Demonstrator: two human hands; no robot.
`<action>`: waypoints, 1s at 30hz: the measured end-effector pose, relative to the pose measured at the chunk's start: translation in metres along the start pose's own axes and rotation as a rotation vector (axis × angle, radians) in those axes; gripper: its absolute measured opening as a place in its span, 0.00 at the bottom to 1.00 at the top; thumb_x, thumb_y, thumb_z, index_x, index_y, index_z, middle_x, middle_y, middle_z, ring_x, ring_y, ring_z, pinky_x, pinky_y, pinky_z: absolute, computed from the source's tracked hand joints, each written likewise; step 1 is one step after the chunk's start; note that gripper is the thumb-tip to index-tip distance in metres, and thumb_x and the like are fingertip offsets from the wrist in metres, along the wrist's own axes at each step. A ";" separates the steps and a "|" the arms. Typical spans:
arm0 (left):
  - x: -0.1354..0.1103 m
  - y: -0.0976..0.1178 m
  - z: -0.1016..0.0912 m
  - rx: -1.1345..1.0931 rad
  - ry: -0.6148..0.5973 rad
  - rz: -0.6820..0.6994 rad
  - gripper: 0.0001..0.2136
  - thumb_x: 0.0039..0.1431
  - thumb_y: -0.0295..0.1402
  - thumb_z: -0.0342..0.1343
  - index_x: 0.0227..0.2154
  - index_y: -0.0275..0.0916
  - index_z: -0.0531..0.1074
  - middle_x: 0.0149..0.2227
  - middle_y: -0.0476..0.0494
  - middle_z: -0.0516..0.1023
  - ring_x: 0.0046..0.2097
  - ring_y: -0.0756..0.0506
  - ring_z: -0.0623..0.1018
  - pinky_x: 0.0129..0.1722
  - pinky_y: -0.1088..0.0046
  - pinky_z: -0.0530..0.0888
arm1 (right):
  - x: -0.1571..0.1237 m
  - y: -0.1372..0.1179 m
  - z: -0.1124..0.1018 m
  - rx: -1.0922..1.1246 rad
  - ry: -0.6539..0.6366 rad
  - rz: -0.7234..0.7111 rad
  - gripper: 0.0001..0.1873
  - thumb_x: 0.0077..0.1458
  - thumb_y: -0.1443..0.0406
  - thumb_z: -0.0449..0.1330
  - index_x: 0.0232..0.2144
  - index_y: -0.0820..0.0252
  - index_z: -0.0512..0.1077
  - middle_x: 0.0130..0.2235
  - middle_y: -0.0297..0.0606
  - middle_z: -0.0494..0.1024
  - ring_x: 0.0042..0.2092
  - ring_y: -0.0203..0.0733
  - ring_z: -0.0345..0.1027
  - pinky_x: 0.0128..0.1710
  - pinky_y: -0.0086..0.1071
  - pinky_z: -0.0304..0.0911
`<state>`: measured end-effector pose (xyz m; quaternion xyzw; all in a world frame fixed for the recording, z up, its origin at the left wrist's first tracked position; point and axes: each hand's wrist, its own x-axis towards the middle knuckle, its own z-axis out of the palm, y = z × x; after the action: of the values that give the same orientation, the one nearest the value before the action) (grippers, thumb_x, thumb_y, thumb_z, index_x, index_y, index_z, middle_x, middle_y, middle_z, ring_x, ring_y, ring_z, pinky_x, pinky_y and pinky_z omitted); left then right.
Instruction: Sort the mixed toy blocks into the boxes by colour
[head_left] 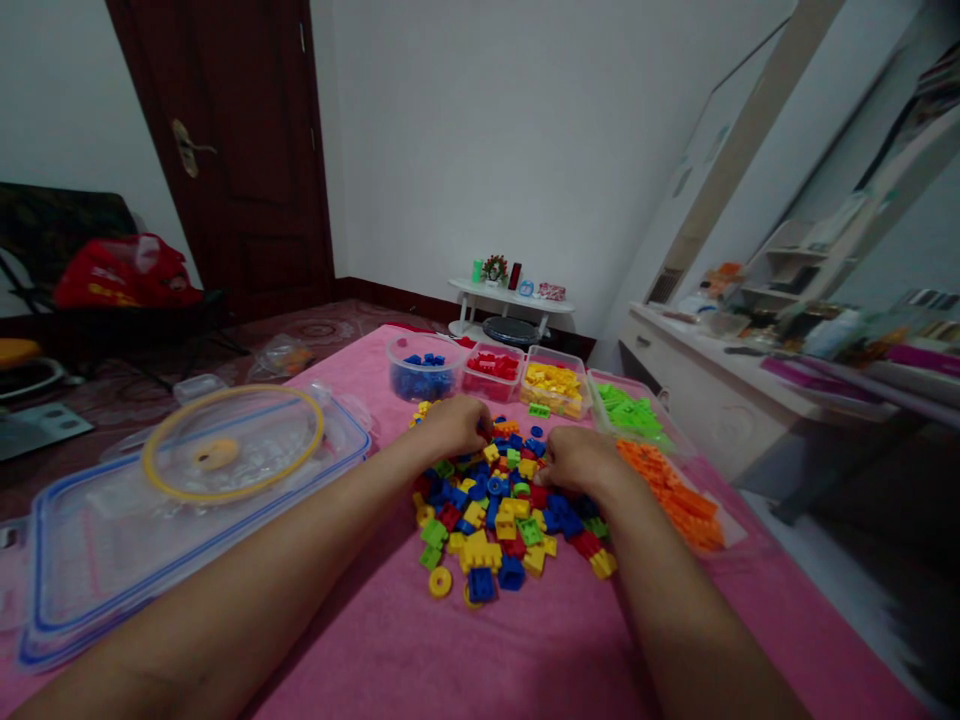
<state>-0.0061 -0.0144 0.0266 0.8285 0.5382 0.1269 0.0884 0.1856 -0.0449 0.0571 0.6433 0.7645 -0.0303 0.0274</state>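
A loose pile of mixed toy building blocks [480, 550] in yellow, blue, red, green and orange lies on the pink cloth [525, 650]. At the pile's far left side my left hand [459, 425] reaches in with curled fingers; what they grip, if anything, is hidden. My right hand [577, 460] is at the pile's right side, its fingers bent together among the blocks, and their contents cannot be made out. Behind the hands stand a round clear tub [396, 380] of blue blocks, a box of red blocks [495, 366] and a box of yellow blocks [553, 383].
To the right are a box of green blocks [630, 412] and a tray of orange blocks [671, 495]. Blue-edged clear lids [187, 545] and a yellow-rimmed round lid [315, 440] lie on the left. A white dresser [690, 380] stands beyond the right edge.
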 end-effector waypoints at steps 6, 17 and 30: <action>0.002 -0.007 0.004 -0.054 0.015 -0.025 0.14 0.42 0.35 0.58 0.35 0.44 0.77 0.37 0.48 0.79 0.35 0.48 0.76 0.29 0.78 0.66 | -0.014 -0.007 -0.021 -0.101 -0.171 0.016 0.10 0.35 0.58 0.67 0.23 0.55 0.75 0.30 0.38 0.78 0.34 0.45 0.72 0.29 0.32 0.60; 0.005 -0.013 0.004 -0.102 0.007 -0.010 0.13 0.42 0.34 0.59 0.34 0.43 0.78 0.34 0.48 0.80 0.34 0.48 0.76 0.31 0.77 0.67 | -0.010 -0.027 -0.002 -0.180 -0.075 -0.023 0.15 0.35 0.62 0.65 0.31 0.58 0.75 0.38 0.43 0.78 0.39 0.49 0.72 0.33 0.33 0.62; 0.009 -0.005 -0.005 -1.093 -0.107 -0.198 0.13 0.47 0.30 0.58 0.37 0.36 0.73 0.26 0.48 0.74 0.23 0.54 0.71 0.23 0.80 0.68 | 0.018 -0.012 0.011 0.529 0.445 -0.134 0.08 0.40 0.63 0.61 0.26 0.61 0.70 0.25 0.34 0.74 0.28 0.36 0.66 0.26 0.27 0.57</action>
<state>-0.0085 -0.0037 0.0309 0.6130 0.4640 0.3363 0.5439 0.1705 -0.0300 0.0447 0.5674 0.7580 -0.0882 -0.3095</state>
